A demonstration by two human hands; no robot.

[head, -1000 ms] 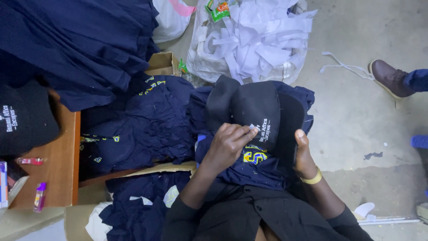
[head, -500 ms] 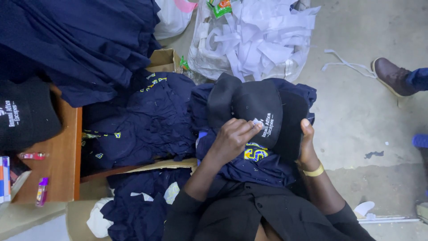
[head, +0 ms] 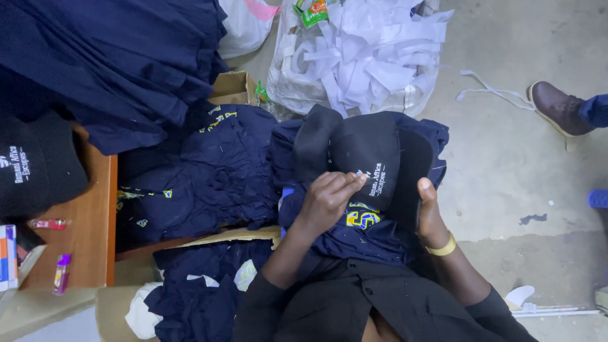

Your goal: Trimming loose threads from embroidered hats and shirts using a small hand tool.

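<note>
Both grips clenched on the black cap: left hand (fingertips atop), right hand beside.

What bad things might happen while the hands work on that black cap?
The black cap rests loosely on a heap of navy shirts, held by the left hand and right hand; it may slide off onto the dirty floor. The white paper scraps close behind could get mixed into the clothes.

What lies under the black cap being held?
Under the black cap lies a navy garment with a yellow emblem, on the person's lap. What lies beneath that garment is covered.
</note>
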